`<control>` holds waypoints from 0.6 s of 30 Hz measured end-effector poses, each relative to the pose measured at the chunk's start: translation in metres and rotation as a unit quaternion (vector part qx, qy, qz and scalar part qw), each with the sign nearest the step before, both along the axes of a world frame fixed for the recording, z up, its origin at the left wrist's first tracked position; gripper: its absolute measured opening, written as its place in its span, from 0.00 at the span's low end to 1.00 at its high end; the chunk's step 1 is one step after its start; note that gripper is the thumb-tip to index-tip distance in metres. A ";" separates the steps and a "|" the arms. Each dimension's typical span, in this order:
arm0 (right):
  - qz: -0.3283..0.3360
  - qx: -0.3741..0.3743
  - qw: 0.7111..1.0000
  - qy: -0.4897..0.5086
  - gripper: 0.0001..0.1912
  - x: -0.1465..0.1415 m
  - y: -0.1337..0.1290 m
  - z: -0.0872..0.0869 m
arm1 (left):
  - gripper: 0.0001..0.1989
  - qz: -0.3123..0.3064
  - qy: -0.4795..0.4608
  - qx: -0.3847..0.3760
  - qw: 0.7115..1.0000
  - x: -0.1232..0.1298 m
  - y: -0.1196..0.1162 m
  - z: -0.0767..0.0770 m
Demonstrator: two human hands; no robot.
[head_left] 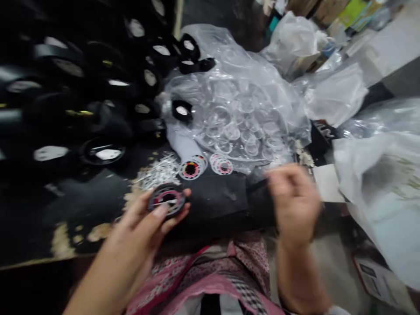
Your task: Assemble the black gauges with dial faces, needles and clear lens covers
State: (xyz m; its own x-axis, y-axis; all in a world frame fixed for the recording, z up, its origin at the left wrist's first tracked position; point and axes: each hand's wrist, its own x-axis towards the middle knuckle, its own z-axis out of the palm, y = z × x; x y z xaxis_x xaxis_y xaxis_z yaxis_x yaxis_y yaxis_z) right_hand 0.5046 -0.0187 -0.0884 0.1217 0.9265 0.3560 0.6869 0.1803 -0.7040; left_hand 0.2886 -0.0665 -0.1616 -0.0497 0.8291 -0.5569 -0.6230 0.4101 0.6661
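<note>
The landmark is the clear plastic bag (262, 72), which holds clear cups (219, 118), on the dark table (213, 197).

Left hand (141, 225): grips the round black dial (178, 199) by its rim, with the thumb across the face. The dial is located at the near-left of the bag, face up and slightly tilted. Being round, it has no long axis; a pale strip on its face runs roughly side to side.

Right hand (297, 203): positioned at the near-right corner of the bag, well apart from the dial, which lies to its left. The fingers appear bent and drawn in, but blur prevents telling whether they hold anything or touch the bag.

The left hand is the nearer to the white slivers (160, 171), just beyond the dial, and to two fanned stacks of printed rings (190, 176) (225, 172) at the bag's near edge.
</note>
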 end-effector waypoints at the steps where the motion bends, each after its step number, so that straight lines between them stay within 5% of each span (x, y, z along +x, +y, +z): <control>1: -0.095 0.049 0.994 0.010 0.09 0.019 0.005 -0.004 | 0.13 -0.005 -0.020 0.002 1.000 0.005 0.003 0.009; 2: -0.139 0.075 0.987 0.027 0.09 0.037 0.012 -0.011 | 0.13 -0.023 -0.049 -0.004 0.999 0.010 0.006 0.015; 4: -0.127 0.056 0.985 0.107 0.07 0.063 0.028 -0.031 | 0.13 -0.056 -0.114 -0.043 0.991 0.020 0.010 0.019; 7: -0.106 0.018 0.971 0.213 0.05 0.068 0.042 -0.049 | 0.14 -0.075 -0.166 -0.094 0.979 0.028 0.010 0.013; 10: -0.052 0.007 0.963 0.264 0.03 0.038 0.034 -0.041 | 0.13 -0.078 -0.166 -0.096 0.978 0.032 0.009 0.009; 14: 0.118 -0.048 0.941 0.314 0.07 -0.020 0.012 -0.016 | 0.12 -0.080 -0.152 -0.082 0.982 0.034 0.010 0.009; 18: 0.255 -0.084 0.919 0.290 0.12 -0.050 0.007 -0.010 | 0.11 -0.084 -0.171 -0.052 0.980 0.035 0.008 0.006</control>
State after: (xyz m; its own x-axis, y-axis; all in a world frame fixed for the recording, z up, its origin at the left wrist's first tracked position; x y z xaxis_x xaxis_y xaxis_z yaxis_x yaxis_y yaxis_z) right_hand 0.4547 -0.0122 -0.0979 -0.2194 0.9518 0.2141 0.0439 0.2289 -0.9725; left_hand 0.3236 -0.0587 -0.1555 0.2860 0.7474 -0.5996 -0.7206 0.5802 0.3796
